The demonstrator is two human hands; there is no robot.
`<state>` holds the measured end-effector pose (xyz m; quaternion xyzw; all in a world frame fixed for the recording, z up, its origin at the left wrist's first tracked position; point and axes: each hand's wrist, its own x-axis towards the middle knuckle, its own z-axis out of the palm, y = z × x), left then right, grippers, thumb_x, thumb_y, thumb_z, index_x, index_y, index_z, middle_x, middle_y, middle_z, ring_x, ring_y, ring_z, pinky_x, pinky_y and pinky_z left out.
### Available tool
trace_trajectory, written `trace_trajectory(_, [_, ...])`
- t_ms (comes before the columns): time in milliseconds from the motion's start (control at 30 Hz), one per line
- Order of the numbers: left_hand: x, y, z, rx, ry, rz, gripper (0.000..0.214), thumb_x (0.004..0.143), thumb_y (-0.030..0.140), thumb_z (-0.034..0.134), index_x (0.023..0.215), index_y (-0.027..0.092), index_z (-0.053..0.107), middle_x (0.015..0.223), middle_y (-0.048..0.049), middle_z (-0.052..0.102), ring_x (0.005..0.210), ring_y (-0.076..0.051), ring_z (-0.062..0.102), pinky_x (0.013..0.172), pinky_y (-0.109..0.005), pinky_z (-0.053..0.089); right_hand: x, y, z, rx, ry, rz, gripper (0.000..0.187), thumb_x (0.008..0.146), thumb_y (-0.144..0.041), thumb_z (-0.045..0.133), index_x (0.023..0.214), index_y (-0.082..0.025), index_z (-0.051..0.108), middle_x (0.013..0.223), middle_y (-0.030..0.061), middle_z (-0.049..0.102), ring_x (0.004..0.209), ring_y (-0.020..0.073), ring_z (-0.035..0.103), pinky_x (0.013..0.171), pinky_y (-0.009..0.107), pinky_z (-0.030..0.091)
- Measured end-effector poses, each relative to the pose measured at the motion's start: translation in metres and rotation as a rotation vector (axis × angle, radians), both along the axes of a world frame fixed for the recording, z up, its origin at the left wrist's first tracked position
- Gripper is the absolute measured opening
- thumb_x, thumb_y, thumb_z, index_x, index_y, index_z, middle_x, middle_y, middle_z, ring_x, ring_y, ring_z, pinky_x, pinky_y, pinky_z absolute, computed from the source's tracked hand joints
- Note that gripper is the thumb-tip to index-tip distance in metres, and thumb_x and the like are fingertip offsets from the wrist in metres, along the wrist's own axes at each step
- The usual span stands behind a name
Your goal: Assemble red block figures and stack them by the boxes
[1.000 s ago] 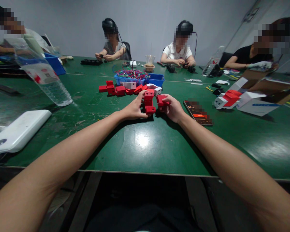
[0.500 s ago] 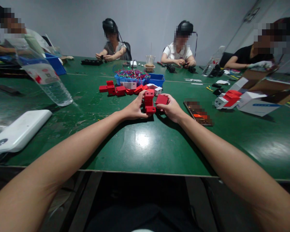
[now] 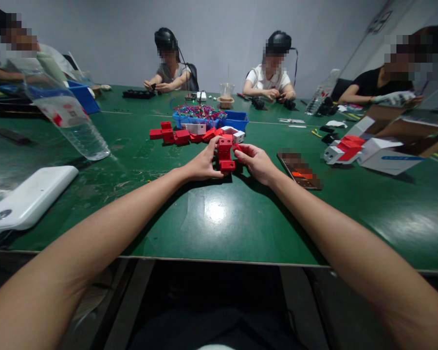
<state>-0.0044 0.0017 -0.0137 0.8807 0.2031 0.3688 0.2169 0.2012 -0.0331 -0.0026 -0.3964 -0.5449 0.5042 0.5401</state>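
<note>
My left hand (image 3: 203, 164) grips a red plastic block assembly (image 3: 225, 154) that stands on the green table (image 3: 219, 218). My right hand (image 3: 256, 162) is closed beside it on a smaller red piece (image 3: 238, 148), pressed against the assembly's right side and mostly hidden by the fingers. Behind the hands lies a row of loose red and white blocks (image 3: 182, 134), and behind that a blue tray (image 3: 208, 118) full of small coloured parts.
A phone (image 3: 298, 169) lies just right of my right hand. A tipped water bottle (image 3: 63, 114) and a white flat device (image 3: 25, 198) are at the left. White and red boxes (image 3: 365, 148) sit at the right. Several other people work along the far and side edges.
My right hand has turned the small red piece and brought it left against the assembly, closing its fingers over it. My left hand has kept still.
</note>
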Motion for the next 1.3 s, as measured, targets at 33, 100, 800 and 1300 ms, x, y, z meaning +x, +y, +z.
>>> trace_trajectory(33, [0.0,0.001,-0.001,-0.006,-0.01,-0.002,0.11,0.061,0.035,0.079,0.149,0.022,0.013,0.146,-0.0199,0.04,0.134,-0.036,0.045,0.111,-0.057,0.035,0.001,0.0,0.0,-0.008,0.008,0.018,0.05,0.058,-0.038,0.083,0.098,-0.018,0.061,0.095,0.0016,0.066,0.082,0.0127,0.059,0.078,0.028,0.047])
trace_trajectory(100, [0.001,0.001,-0.002,-0.016,-0.028,-0.012,0.11,0.061,0.035,0.079,0.149,0.022,0.014,0.146,-0.0194,0.041,0.134,-0.036,0.045,0.111,-0.057,0.035,0.003,-0.001,0.0,-0.031,0.026,0.033,0.052,0.054,-0.029,0.084,0.099,-0.02,0.059,0.099,0.0015,0.066,0.087,0.0135,0.061,0.082,0.029,0.048])
trace_trajectory(800, [0.0,-0.002,0.002,-0.039,-0.011,-0.021,0.108,0.061,0.034,0.08,0.147,0.021,0.016,0.146,-0.0212,0.04,0.134,-0.038,0.044,0.112,-0.057,0.034,-0.003,-0.007,0.013,-0.156,0.112,0.022,0.042,0.054,-0.022,0.081,0.09,-0.02,0.059,0.081,-0.0019,0.066,0.06,0.0094,0.056,0.051,0.022,0.04])
trace_trajectory(1300, [0.0,-0.002,0.002,-0.023,0.016,-0.003,0.111,0.063,0.031,0.079,0.149,0.023,0.01,0.148,-0.0211,0.037,0.134,-0.037,0.045,0.113,-0.06,0.033,-0.006,-0.006,0.013,-0.231,0.197,-0.117,0.034,0.091,-0.05,0.055,0.086,-0.017,0.06,0.063,-0.0017,0.061,0.044,0.0071,0.046,0.04,0.021,0.039])
